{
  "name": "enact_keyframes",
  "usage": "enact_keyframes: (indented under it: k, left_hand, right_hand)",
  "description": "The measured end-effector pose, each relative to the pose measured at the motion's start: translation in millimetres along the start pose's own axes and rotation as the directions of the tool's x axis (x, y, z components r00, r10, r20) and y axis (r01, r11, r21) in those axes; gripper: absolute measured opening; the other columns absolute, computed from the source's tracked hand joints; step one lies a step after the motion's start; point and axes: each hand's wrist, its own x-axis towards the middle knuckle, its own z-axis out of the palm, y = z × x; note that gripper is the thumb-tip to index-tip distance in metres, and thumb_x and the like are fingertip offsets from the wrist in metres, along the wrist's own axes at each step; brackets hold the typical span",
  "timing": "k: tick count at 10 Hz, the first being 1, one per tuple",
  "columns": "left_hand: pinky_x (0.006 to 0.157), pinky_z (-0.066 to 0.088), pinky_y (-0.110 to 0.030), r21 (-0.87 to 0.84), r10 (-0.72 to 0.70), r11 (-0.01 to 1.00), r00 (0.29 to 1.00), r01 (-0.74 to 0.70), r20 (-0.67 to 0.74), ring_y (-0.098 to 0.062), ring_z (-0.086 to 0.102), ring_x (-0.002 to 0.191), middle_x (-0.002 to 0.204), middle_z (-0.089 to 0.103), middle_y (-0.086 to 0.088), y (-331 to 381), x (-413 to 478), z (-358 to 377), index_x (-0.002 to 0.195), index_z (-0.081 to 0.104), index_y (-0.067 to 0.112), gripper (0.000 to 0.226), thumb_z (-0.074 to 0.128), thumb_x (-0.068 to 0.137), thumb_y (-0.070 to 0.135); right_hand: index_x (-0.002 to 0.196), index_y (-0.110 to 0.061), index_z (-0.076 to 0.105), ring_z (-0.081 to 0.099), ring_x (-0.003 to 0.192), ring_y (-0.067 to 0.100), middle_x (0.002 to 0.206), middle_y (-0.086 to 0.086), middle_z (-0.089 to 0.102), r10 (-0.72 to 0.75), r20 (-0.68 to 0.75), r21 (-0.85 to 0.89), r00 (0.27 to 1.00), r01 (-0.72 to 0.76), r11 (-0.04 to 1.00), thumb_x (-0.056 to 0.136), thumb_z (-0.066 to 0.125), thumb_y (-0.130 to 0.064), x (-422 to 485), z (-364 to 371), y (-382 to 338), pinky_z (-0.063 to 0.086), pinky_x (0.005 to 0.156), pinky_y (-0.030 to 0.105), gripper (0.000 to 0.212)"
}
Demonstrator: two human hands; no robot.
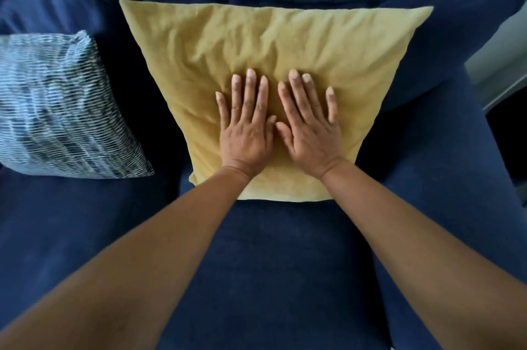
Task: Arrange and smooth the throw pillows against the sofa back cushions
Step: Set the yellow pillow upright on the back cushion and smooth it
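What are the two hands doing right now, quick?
Left hand: open, flat on the yellow pillow, holding nothing.
Right hand: open, flat on the same pillow, holding nothing.

Both bare forearms reach in from the lower corners of the frame and converge toward its middle. The left hand [245, 128] lies flat, palm down, fingers straight and slightly spread. The right hand [309, 127] lies the same way just beside it, at centre frame, thumbs almost touching, fingertips pointing toward the top.
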Motion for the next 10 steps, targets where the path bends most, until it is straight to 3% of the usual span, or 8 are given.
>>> enact_keyframes:
  k: [1,2,3,4,5,7,9,10]
  left_hand:
    - [0.122,0.006,-0.061,0.108,0.009,0.994,0.999,-0.012,0.033,-0.037,0.014,0.153,0.166,0.021,-0.016,-34.9,9.0,-6.1,0.159,0.026,0.009,0.059,0.033,0.106,0.036]
    - [0.122,0.004,-0.062,0.162,-0.064,0.985,0.997,0.057,0.037,-0.04,0.01,0.153,0.166,0.016,-0.019,-61.5,16.4,-21.0,0.16,0.02,0.007,0.061,0.028,0.107,0.038]
    - [0.122,0.002,-0.063,0.132,-0.06,0.989,0.998,0.063,-0.021,-0.047,0.011,0.151,0.165,0.018,-0.024,-47.8,32.4,-36.6,0.158,0.023,0.004,0.061,0.029,0.107,0.037]
    - [0.121,-0.001,-0.059,0.093,0.049,0.995,0.997,-0.043,-0.062,-0.046,0.015,0.151,0.164,0.023,-0.022,-11.7,55.8,-42.9,0.157,0.027,0.003,0.059,0.031,0.106,0.032]
    - [0.123,-0.003,-0.058,0.087,-0.011,0.996,1.0,0.011,-0.002,-0.04,0.011,0.154,0.167,0.02,-0.013,2.7,67.9,-42.0,0.159,0.023,0.006,0.057,0.03,0.107,0.029]
    - [0.123,-0.006,-0.056,0.249,-0.195,0.957,0.965,0.149,0.176,-0.03,-0.005,0.156,0.17,0.006,-0.003,-60.2,62.3,-52.7,0.162,0.012,0.013,0.062,0.016,0.107,0.042]
    - [0.122,-0.014,-0.053,0.337,-0.287,0.917,0.94,0.213,0.187,-0.028,-0.011,0.155,0.17,-0.001,-0.004,-96.2,53.7,-84.4,0.162,0.005,0.017,0.063,0.011,0.107,0.046]
    - [0.123,-0.01,-0.053,0.274,-0.329,0.922,0.926,0.273,0.183,-0.027,-0.011,0.155,0.17,-0.004,-0.007,-81.6,53.0,-102.5,0.162,0.006,0.016,0.062,0.019,0.108,0.043]
  right_hand:
    - [0.16,-0.02,0.015,0.011,0.154,0.024,0.167,0.009,0.015,0.015,0.094,-0.062,0.995,-0.009,0.998,0.106,0.023,-0.048,-3.3,3.7,42.0,0.005,0.121,0.051,0.061]
    - [0.16,-0.016,0.007,0.003,0.154,0.027,0.168,0.011,0.005,0.29,0.104,-0.033,0.951,-0.288,0.957,0.106,0.016,-0.048,-9.6,-4.0,73.3,0.001,0.122,0.055,0.063]
    - [0.159,-0.011,0.007,0.003,0.154,0.028,0.167,0.013,0.007,0.409,0.03,0.027,0.912,-0.41,0.912,0.106,0.014,-0.048,2.6,-21.1,71.6,0.0,0.121,0.056,0.065]
    - [0.158,-0.01,0.016,0.012,0.153,0.029,0.166,0.014,0.015,0.224,-0.07,0.082,0.972,-0.218,0.972,0.106,0.022,-0.045,33.8,-33.5,42.0,-0.002,0.121,0.052,0.063]
    - [0.159,-0.014,0.018,0.011,0.154,0.026,0.166,0.01,0.014,0.075,-0.01,0.084,0.997,-0.074,0.994,0.107,0.024,-0.041,52.1,-30.6,13.0,0.001,0.122,0.051,0.059]
    - [0.16,-0.024,0.011,0.001,0.155,0.02,0.168,0.003,0.005,0.236,0.196,0.032,0.952,-0.247,0.969,0.105,0.018,-0.046,35.8,-16.3,61.5,-0.005,0.121,0.047,0.06]
    - [0.16,-0.026,0.0,-0.011,0.154,0.018,0.168,0.0,-0.008,0.361,0.322,-0.053,0.875,-0.364,0.93,0.103,0.005,-0.054,24.1,-33.1,94.1,-0.006,0.122,0.052,0.064]
    - [0.159,-0.017,0.014,-0.002,0.154,0.023,0.168,0.006,0.004,0.44,0.258,0.06,0.86,-0.469,0.881,0.106,0.014,-0.046,33.2,-70.7,72.7,0.0,0.121,0.054,0.06]
